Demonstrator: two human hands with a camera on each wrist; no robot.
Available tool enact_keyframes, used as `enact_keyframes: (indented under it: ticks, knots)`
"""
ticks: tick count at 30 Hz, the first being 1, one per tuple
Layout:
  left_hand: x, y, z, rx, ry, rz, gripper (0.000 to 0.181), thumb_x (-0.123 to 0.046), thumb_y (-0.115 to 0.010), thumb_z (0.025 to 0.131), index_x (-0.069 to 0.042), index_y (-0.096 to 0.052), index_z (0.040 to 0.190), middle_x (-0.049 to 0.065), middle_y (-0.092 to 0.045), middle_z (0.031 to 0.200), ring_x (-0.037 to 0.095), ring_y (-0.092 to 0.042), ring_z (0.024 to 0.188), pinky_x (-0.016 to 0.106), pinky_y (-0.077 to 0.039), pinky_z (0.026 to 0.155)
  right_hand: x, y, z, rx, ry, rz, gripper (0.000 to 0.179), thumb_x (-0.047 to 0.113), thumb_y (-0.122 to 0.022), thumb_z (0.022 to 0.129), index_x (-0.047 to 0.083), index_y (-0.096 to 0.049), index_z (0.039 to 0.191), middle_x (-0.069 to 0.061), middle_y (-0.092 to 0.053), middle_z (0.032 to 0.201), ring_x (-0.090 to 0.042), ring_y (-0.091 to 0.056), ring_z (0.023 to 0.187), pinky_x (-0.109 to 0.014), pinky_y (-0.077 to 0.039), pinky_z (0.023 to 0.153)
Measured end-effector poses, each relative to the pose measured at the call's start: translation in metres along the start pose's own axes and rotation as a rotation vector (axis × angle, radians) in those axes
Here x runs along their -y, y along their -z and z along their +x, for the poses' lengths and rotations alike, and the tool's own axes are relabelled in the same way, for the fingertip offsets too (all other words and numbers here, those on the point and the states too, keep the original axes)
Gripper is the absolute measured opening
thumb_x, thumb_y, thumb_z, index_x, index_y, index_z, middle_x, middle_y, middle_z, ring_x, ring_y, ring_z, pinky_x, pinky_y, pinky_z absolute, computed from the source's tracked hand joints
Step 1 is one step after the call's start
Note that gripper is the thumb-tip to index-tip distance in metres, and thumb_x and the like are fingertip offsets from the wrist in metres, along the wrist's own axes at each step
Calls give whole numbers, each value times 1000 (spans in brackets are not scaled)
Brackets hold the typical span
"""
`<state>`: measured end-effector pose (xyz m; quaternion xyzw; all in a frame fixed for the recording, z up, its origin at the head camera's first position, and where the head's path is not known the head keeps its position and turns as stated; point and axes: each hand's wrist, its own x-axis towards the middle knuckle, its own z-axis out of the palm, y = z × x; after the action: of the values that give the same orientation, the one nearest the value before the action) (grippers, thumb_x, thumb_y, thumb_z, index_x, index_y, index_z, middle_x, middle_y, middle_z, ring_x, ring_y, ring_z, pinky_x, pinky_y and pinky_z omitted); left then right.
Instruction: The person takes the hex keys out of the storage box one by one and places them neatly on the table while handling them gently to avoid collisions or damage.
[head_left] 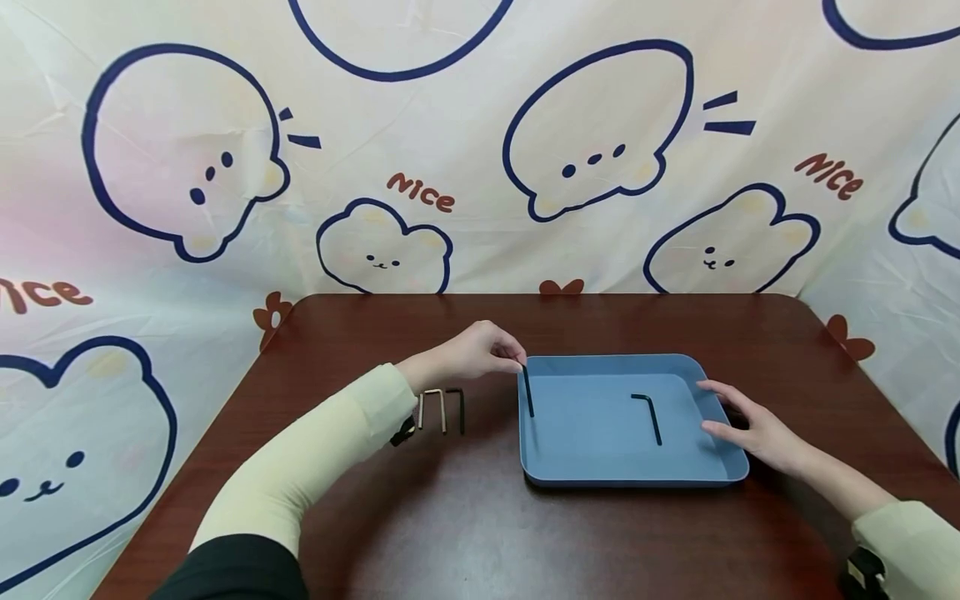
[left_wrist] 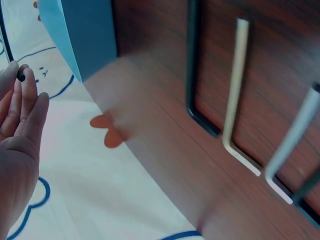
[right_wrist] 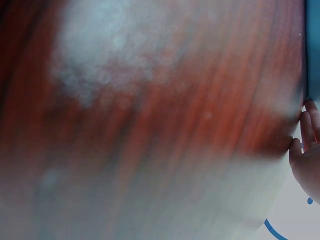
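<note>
A black hex key (head_left: 528, 392) is pinched by its upper end between the thumb and fingers of my left hand (head_left: 480, 350). It hangs with its long arm downward over the left edge of the blue tray (head_left: 585, 458). Inside the tray, right of the middle, lies another black hex key (head_left: 652, 417). My right hand (head_left: 753, 425) touches the tray's right rim, fingers and thumb spread apart along it. In the left wrist view, a black hex key (left_wrist: 192, 65), a gold-toned one (left_wrist: 235, 90) and a silver one (left_wrist: 295, 135) lie side by side on the table.
The brown wooden table (head_left: 480, 533) runs back to a cartoon-printed cloth (head_left: 480, 125). A further dark hex key (left_wrist: 310, 190) shows at the left wrist view's right edge. My left forearm (head_left: 322, 458) extends across the table's left side, close to the row of keys.
</note>
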<state>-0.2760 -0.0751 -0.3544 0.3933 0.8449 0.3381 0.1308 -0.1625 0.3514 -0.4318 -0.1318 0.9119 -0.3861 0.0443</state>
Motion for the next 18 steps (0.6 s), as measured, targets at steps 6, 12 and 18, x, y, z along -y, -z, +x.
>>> enact_keyframes:
  ticks: [6, 12, 18]
  knots:
    - [10, 9, -12, -22, 46, -10, 3, -13, -71, 90, -12, -74, 91, -2, -70, 86, 15, -59, 79, 27, -50, 74, 0, 0, 0, 0, 4, -4, 65, 16, -65, 93, 1, -30, 146, -36, -29, 142, -57, -33, 121, -75, -31, 88]
    - [22, 13, -23, -57, 87, -44, 3, -12, -71, 90, -11, -73, 91, -3, -68, 84, 15, -58, 77, 28, -48, 70, -1, 0, 0, -6, 8, -15, 65, 16, -66, 93, 1, -30, 146, -36, -30, 141, -57, -33, 121, -75, -31, 88]
    - [29, 16, -29, -66, 141, -72, 3, -11, -71, 90, -11, -74, 92, -2, -69, 87, 16, -59, 79, 29, -49, 73, -1, 1, 0, -5, 11, -9, 65, 16, -65, 93, 0, -30, 145, -36, -30, 141, -57, -33, 121, -75, -31, 87]
